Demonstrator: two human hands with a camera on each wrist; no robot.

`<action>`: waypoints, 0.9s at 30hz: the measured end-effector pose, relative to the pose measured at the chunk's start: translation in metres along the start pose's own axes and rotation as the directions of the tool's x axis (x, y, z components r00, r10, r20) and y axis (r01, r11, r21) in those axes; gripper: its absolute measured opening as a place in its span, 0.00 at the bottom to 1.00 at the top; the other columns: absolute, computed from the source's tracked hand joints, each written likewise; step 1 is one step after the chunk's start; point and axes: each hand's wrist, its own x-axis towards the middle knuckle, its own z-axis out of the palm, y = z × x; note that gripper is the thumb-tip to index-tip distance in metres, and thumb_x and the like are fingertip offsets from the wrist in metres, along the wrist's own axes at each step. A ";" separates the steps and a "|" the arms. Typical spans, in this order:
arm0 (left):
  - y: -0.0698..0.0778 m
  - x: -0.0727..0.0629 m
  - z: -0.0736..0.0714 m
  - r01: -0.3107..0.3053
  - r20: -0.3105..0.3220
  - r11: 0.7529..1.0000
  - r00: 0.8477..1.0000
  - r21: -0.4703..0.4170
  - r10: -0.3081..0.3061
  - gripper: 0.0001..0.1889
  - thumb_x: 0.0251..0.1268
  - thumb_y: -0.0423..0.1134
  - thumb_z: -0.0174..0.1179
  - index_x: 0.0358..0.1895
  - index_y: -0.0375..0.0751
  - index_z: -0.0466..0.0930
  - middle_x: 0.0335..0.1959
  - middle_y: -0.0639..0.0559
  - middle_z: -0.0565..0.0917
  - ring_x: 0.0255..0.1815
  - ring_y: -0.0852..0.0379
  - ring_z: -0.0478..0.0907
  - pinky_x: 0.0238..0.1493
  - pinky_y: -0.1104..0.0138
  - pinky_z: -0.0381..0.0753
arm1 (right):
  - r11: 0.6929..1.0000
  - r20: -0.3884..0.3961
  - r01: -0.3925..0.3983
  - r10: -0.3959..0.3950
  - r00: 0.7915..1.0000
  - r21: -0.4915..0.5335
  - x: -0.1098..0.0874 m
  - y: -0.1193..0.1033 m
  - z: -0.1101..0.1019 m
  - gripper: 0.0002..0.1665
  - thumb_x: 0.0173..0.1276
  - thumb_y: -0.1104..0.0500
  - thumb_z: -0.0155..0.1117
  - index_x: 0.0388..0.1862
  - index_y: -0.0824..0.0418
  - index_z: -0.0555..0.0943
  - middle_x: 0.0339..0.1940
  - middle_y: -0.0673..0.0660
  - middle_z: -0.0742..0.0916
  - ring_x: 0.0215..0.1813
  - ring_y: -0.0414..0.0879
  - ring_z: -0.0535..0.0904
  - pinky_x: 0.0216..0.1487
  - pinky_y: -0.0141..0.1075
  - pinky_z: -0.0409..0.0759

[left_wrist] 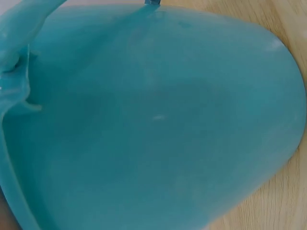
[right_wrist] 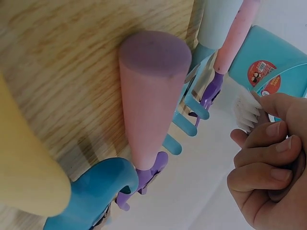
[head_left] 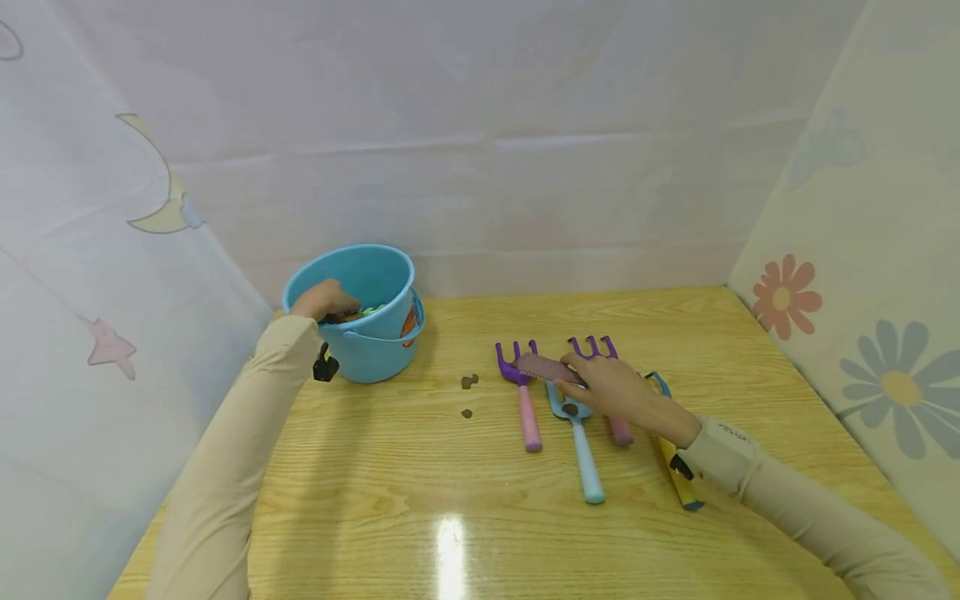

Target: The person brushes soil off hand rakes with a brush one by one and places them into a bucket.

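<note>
My left hand [head_left: 326, 300] reaches over the near rim of a light blue bucket [head_left: 375, 360], its fingertips down inside. Something brownish and green shows beside those fingers; I cannot tell whether they hold any of it. The bucket's outer wall [left_wrist: 158, 143] fills most of the left wrist view. On the right, my other hand [head_left: 618, 390] grips a brown scrubbing brush [head_left: 551, 368], white bristles [right_wrist: 247, 110] showing in the right wrist view. The brush hovers over a purple hand rake with a pink handle [head_left: 529, 421] and a light blue hand fork [head_left: 587, 467].
Under the right hand lies a second pink-handled purple rake [head_left: 621, 431]. A yellow-handled blue tool [head_left: 678, 479] sits beneath the right wrist. Brown crumbs [head_left: 468, 382] dot the wooden table [head_left: 390, 500] between bucket and rakes. Patterned cloth walls [head_left: 487, 208] enclose the back and sides.
</note>
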 end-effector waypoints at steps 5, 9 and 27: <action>-0.003 -0.003 0.000 -0.040 -0.067 0.999 0.997 -0.005 0.040 0.19 0.64 0.39 0.52 0.13 0.48 0.64 0.10 0.56 0.62 0.13 0.60 0.59 0.21 0.67 0.63 | 1.000 0.006 -0.008 0.008 1.000 0.001 0.000 0.000 0.000 0.25 0.74 0.49 0.61 0.57 0.68 0.77 0.13 0.44 0.71 0.12 0.34 0.60 0.15 0.29 0.58; -0.003 -0.010 0.002 -0.116 -0.178 0.992 0.978 -0.045 0.106 0.21 0.65 0.38 0.51 0.11 0.49 0.63 0.09 0.55 0.64 0.12 0.60 0.59 0.18 0.67 0.61 | 1.000 -0.004 -0.009 0.009 1.000 0.006 0.000 0.000 0.001 0.24 0.74 0.50 0.61 0.56 0.68 0.77 0.11 0.43 0.68 0.12 0.34 0.57 0.15 0.29 0.55; 0.003 -0.014 0.009 -0.234 -0.326 0.970 0.924 -0.064 0.202 0.24 0.73 0.42 0.43 0.19 0.40 0.81 0.19 0.45 0.81 0.11 0.60 0.58 0.16 0.68 0.55 | 0.998 0.020 -0.053 0.053 0.998 0.018 -0.004 0.007 -0.003 0.28 0.74 0.49 0.60 0.60 0.70 0.76 0.11 0.44 0.70 0.13 0.36 0.62 0.15 0.30 0.60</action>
